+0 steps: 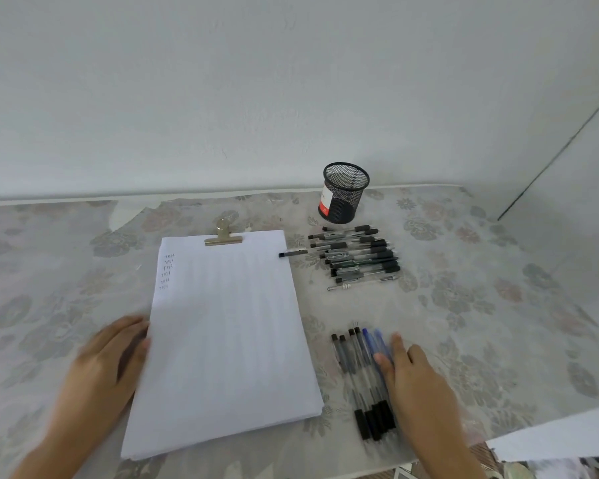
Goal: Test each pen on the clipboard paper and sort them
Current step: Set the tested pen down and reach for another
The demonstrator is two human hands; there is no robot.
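A clipboard with white paper (229,333) lies in the middle of the table, held by a gold clip (223,235); several small test marks (167,271) run down its upper left. A pile of several dark pens (357,257) lies right of the clip, with one loose pen cap (293,253) beside the paper. Nearer me, a row of several black and blue pens (362,375) lies side by side. My right hand (415,382) rests flat with straight fingers on the right side of that row. My left hand (115,354) touches the paper's left edge, fingers relaxed.
A black mesh pen cup (344,192) with a red-and-white label stands behind the pen pile, near the wall. A floral cloth (498,305) covers the table. The table's front edge and a white sheet (567,440) show at the lower right.
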